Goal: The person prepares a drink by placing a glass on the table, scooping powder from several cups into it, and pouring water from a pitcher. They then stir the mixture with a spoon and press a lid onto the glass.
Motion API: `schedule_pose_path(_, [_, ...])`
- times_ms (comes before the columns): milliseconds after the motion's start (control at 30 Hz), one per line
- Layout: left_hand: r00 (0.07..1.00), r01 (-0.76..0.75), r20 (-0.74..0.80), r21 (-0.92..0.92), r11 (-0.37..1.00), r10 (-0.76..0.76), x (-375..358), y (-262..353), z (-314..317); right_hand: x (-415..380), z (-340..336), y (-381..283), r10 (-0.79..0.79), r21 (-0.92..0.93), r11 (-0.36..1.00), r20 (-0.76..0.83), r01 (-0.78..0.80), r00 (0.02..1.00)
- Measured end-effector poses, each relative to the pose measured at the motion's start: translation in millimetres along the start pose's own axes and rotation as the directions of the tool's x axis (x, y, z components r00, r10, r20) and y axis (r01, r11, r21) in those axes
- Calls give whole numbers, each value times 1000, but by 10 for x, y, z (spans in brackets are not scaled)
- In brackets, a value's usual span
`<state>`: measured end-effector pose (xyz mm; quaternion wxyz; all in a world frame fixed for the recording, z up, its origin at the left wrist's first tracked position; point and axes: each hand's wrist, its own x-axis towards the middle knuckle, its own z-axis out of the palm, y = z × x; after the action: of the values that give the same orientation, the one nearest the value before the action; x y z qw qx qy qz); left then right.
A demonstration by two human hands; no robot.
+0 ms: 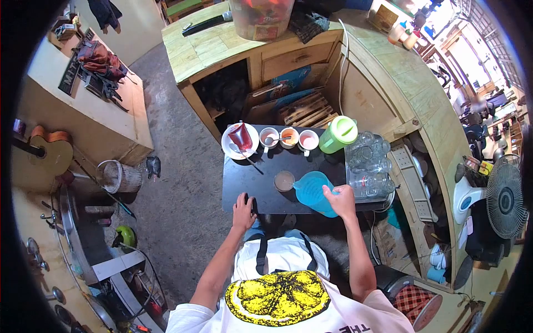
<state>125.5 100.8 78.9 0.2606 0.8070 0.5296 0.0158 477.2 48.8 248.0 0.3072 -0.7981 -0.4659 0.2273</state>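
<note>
My right hand (340, 201) is closed round the handle of a blue jug (315, 193), which is tilted with its spout at the rim of a glass (284, 181). My left hand (243, 211) rests at the front edge of the black table (239, 183), fingers apart. Behind the glass stand three white cups (269, 137) with spoons in some of them. To their left is a white plate (230, 152) with a red packet (240, 136) and a spoon. A green lidded pitcher (337, 135) stands right of the cups.
Several glass mugs (369, 161) fill a tray at the table's right end. A wooden counter (205, 50) lies beyond, bearing a plastic tub (261, 19). A fan (505, 194) stands far right, a white bucket (119, 176) on the floor at left.
</note>
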Motion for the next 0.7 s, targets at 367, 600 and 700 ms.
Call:
schedule_pose_path(367, [985, -151, -123, -252, 956, 123, 356, 282, -7, 10, -81, -87, 22, -5, 1000, 9, -22, 1000])
schedule_pose_path(600, [974, -225, -143, -680, 698, 174, 927, 713, -90, 41, -66, -95, -16, -21, 1000, -1, 16, 1000])
schedule_pose_path(700, [967, -219, -68, -718, 660, 247, 1049, 753, -135, 50, -57, -115, 13, -39, 999, 5, -13, 1000])
